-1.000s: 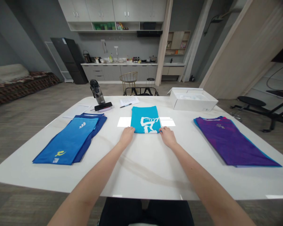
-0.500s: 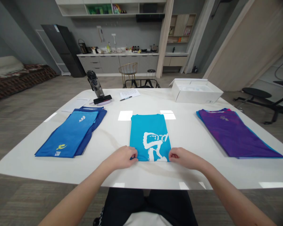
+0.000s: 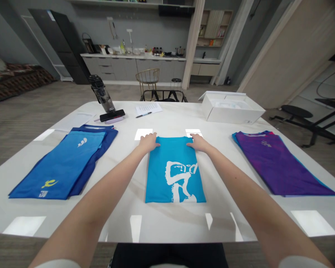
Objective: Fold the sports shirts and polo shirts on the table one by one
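A turquoise shirt (image 3: 159, 167), folded into a flat rectangle with white lettering, lies on the white table in front of me. My left hand (image 3: 149, 142) rests at its far left corner, with thumb and fingers apart. At the far right corner, my right hand (image 3: 198, 143) touches the edge in the same way, its thumb over the cloth and the fingers beyond. Left of my arms lies a stack of folded blue shirts (image 3: 69, 156). On the right, a purple folded shirt (image 3: 279, 163) sits on top of a blue one.
A white open box (image 3: 231, 111) stands at the table's back right. Toward the back left are a handheld vacuum (image 3: 102, 95), a black phone-like slab (image 3: 112, 115), printed paper (image 3: 152, 108) and a pen (image 3: 143, 115). Chairs and a kitchen counter (image 3: 134, 56) lie beyond the table.
Both my hands have moved from the shirt's near corners to its far corners, and their closed fingers have spread. The turquoise shirt still lies flat; the view has tilted down.
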`<state>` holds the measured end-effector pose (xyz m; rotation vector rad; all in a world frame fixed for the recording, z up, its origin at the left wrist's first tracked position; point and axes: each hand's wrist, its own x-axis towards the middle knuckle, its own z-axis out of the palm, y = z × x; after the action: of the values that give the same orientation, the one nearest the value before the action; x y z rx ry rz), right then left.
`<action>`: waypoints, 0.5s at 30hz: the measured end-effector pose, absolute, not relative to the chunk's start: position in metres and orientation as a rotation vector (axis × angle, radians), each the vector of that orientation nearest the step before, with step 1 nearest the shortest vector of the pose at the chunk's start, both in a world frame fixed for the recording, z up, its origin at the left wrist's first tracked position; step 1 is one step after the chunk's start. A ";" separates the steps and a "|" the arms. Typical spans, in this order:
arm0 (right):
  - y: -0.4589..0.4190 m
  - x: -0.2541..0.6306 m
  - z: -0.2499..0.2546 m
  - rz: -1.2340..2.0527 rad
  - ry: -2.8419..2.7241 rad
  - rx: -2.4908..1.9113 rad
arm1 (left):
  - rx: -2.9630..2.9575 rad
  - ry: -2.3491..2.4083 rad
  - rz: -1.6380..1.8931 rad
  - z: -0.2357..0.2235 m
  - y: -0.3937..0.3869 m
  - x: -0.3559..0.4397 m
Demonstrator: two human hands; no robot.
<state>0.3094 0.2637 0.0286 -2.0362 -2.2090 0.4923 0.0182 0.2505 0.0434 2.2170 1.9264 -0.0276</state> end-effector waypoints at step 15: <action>0.280 0.307 0.017 0.803 -1.958 -1.920 | 1.924 1.852 0.226 0.023 0.278 0.012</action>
<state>0.3067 0.2797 0.0173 -1.9199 -1.9577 0.8029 0.0122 0.2778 0.0229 1.9243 1.8520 0.2260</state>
